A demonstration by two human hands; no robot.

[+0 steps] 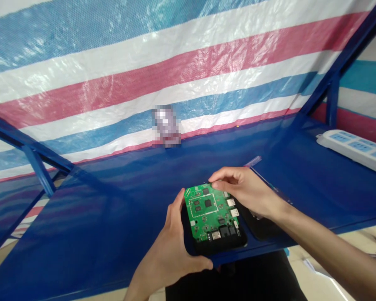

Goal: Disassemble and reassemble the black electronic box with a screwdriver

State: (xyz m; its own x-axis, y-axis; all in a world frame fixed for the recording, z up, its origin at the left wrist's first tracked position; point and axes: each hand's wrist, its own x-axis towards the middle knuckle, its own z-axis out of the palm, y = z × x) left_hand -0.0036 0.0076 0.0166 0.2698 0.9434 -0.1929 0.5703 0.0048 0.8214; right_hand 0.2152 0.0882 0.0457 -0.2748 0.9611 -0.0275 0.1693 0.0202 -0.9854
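Pixelation masks an object (167,125) at the back. The left hand (171,240), spread wide, grips a case (221,246), its inside hidden under a board (200,215) whose far edge the right hand (247,188) pinches.

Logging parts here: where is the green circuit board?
In the head view, the green circuit board sits low, just right of centre, between the left hand and right hand.
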